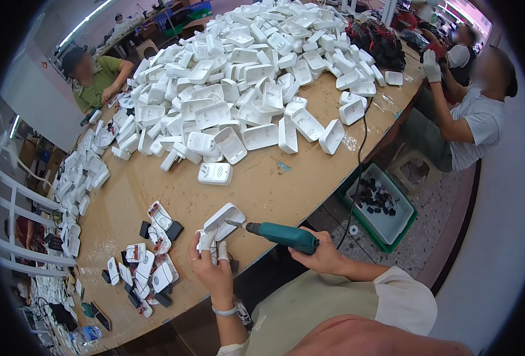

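My left hand (212,276) is closed at the table's near edge, its fingertips wrapped in white covers. It holds a white plastic casing (231,215) whose hollow side shows; the fingers partly hide the lower portion. In my right hand (321,256) is a green electric screwdriver (283,235), gripped at its rear end and lying almost level. Its metal bit points left, with the tip at the casing, though I cannot tell whether it touches a screw. Left of my left hand lie several white covers (145,268) with red wires and black blocks attached.
A large heap of white casings (238,77) covers the far table (262,196). One casing (215,173) lies apart, nearer me. A black cable (362,142) hangs over the right edge, above a bin (387,222) of black parts. People sit at left and right.
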Available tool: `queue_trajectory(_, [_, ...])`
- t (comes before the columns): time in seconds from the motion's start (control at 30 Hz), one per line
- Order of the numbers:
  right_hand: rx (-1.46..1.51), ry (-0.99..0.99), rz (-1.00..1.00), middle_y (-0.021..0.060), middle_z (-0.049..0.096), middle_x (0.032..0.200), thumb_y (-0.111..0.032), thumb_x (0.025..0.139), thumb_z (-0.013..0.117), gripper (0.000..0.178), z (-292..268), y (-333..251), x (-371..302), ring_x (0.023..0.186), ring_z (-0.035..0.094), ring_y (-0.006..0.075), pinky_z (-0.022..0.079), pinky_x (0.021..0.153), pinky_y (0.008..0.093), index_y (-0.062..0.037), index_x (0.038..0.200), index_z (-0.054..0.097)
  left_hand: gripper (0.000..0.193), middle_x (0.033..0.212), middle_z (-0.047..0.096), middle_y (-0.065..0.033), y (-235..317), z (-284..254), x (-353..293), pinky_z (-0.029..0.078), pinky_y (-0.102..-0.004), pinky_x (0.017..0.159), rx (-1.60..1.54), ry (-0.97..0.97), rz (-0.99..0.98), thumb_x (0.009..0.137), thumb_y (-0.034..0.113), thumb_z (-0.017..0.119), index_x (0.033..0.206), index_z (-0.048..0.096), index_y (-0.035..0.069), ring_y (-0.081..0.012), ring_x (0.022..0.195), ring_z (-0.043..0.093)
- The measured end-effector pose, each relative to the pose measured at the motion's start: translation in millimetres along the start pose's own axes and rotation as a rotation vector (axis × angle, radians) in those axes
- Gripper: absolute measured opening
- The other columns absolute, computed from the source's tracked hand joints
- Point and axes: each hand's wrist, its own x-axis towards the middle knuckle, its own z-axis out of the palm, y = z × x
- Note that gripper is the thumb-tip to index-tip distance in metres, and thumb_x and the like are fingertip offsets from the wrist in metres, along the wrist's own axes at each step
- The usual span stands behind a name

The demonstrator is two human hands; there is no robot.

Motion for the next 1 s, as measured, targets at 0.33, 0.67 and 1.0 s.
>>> queue_trajectory(0.33, [0.002,-0.031,-0.018,0.0083,0.068,0.080,-0.007,0.083,0.075,0.023,-0.5,-2.7,6.5,0.070,0.064,0.0137,0.051,0.069,0.0285,0.0000,0.102,0.066,0.024,0.100,0.070,-0.0099,-15.9,-14.7,6.9,0.051,-0.0349,0.073,-0.062,0.037,0.061,0.080,0.004,0.077,0.104,0.074,0.004,-0.0249,0.086,0.065])
queue_trajectory(0.67, [-0.006,0.020,0.003,0.0083,0.069,0.079,-0.010,0.083,0.075,0.020,-1.7,-8.6,8.1,0.069,0.064,0.0141,0.052,0.069,0.0296,-0.0018,0.099,0.068,0.031,0.110,0.070,-0.0141,-40.8,-8.8,-6.5,0.056,-0.0282,0.090,-0.987,-0.042,-0.401,0.086,-0.009,0.071,0.116,0.064,-0.005,-0.0165,0.098,0.068])
queue_trajectory(1.0, [-0.001,-0.004,-0.024,0.0126,0.068,0.081,-0.005,0.083,0.071,0.034,2.0,-6.1,-1.1,0.068,0.064,0.0172,0.052,0.067,0.0304,-0.0004,0.116,0.065,0.015,0.104,0.069,-0.0077,-31.3,2.5,-7.8,0.054,-0.0236,0.079,-0.771,0.033,-0.310,0.096,-0.002,0.063,0.110,0.068,-0.005,-0.0117,0.092,0.066])
